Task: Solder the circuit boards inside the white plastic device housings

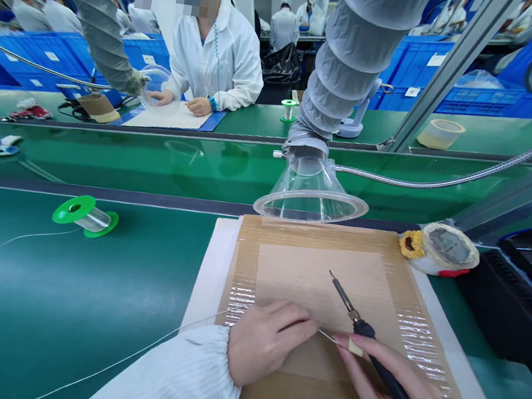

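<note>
My left hand (268, 342) rests on a taped cardboard work board (314, 279), pinching a thin solder wire (140, 350) that runs out past my white sleeve (167, 370). My right hand (380, 390) grips a black-handled soldering iron (345, 301), and a beige wrap covers one finger. The iron's tip points up and left, over the bare cardboard, touching nothing I can see. The wire's free end stops near my right fingers. A green solder spool (85, 216) lies on its side on the green bench mat, with wire trailing left.
A clear fume extractor hood (311, 196) hangs just beyond the board. A round tip cleaner with brass wool (440, 249) sits at the board's far right corner, with black equipment (515, 294) to the right. Across a green belt (103, 160), a co-worker's hands (181, 102) rest on white paper.
</note>
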{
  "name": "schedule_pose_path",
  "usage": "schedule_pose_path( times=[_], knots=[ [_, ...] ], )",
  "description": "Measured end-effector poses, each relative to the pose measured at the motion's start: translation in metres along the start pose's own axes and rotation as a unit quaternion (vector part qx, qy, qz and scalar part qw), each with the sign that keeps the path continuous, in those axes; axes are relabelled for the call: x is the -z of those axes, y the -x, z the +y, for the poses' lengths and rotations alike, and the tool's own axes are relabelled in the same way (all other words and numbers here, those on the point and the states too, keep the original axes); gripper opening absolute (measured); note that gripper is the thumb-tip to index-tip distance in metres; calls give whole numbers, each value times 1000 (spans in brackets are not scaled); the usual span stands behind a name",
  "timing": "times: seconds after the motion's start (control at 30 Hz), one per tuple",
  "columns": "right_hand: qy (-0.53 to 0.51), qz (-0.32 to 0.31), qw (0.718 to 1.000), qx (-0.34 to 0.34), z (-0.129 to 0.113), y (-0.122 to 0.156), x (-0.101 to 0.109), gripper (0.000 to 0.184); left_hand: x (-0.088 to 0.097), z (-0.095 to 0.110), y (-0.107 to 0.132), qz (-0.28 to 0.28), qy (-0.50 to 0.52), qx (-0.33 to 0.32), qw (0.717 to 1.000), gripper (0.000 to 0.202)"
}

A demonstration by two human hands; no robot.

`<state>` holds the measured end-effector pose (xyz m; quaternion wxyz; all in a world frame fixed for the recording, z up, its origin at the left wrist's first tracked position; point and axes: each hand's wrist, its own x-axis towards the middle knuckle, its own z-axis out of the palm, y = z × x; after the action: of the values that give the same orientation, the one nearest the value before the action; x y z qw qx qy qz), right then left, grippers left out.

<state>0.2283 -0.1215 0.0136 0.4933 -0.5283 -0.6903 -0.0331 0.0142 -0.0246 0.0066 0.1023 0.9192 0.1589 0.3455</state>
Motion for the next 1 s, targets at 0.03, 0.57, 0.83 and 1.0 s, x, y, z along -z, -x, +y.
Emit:
schedule_pose_path(
  times=[0.03, 0.57, 0.83, 1.0],
  knots=[
    [1, 0, 1000, -1, 0, 1, 0, 14, 0, 0, 0, 0, 1, 0, 1000, 29],
    [7, -10, 1000, 7, 2, 1, 0, 10, 0, 0, -1, 5, 2, -1, 1000, 28],
    [9, -8, 1000, -4, -1, 3, -1, 7, 2, 1, -4, 7, -4, 1, 1000, 30],
    [8, -5, 1000, -1, 1, 3, -1, 10, 0, 0, -2, 0, -3, -1, 1000, 30]
  ],
)
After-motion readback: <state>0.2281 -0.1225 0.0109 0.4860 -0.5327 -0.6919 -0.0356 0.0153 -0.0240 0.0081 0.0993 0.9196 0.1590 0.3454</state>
